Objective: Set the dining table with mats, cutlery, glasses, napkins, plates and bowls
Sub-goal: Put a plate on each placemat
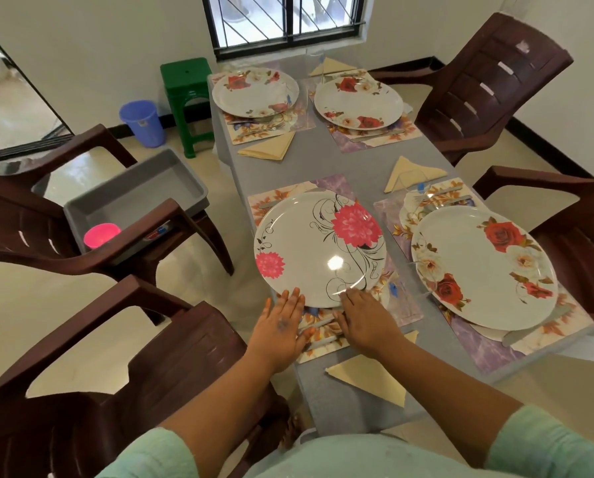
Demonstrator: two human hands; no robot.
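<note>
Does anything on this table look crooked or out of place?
Nothing is spilled or broken. One oddity: the near-left white plate with pink flowers differs from the three rose-patterned plates. It also overhangs its floral place mat toward the table's left edge, with the left hand and right hand at its near rim.

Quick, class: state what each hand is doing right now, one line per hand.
Left hand: open, straight fingers touching the near edge of the pink-flower plate.
Right hand: open, fingertips at the same plate's edge, holding nothing.

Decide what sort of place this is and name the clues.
Probably a home dining room: a table laid with floral plates and folded napkins, brown plastic armchairs round it, a barred window behind.
</note>
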